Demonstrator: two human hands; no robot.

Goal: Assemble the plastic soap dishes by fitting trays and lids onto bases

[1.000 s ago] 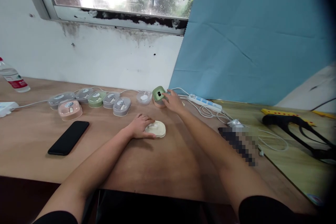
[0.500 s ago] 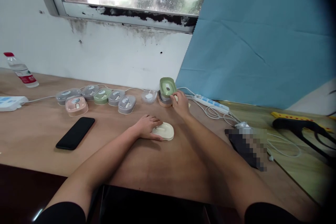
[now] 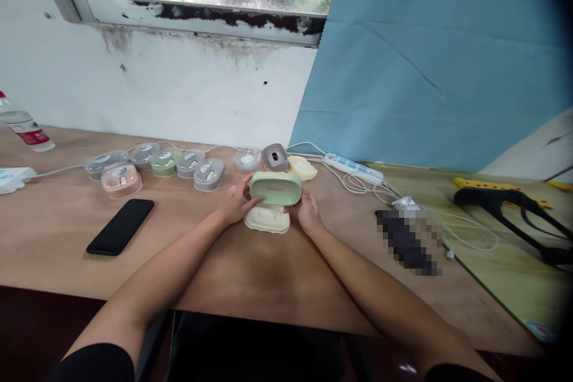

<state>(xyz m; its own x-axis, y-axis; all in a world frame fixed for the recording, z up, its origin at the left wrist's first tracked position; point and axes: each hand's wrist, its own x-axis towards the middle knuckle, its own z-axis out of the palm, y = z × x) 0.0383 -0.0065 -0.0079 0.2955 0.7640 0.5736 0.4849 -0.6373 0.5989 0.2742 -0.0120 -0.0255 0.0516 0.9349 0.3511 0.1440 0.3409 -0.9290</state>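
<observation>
Between my two hands a light green, hollow oval plastic box (image 3: 277,197) is held up, tilted so its open inside faces me. My left hand (image 3: 235,198) grips its left end, thumb along the near rim. At the right end, the fingers of my right hand (image 3: 308,210) close around it. Just below, partly hidden by the green box, a cream oval tray (image 3: 267,222) lies on the table. Behind my right hand are a grey oval box (image 3: 275,157) and a pale yellow oval piece (image 3: 302,168).
Lidded oval boxes, grey, green and a pink one (image 3: 120,180), stand at the back left near a clear lid (image 3: 248,159). A black phone (image 3: 120,227) lies left. A bottle (image 3: 27,128), a power strip (image 3: 353,168), cables and a black-handled tool (image 3: 501,206) sit further out.
My right hand has brought the green box from the back stack toward me. My left hand has left the cream tray and taken the box's left end. The grey box behind is now uncovered.
</observation>
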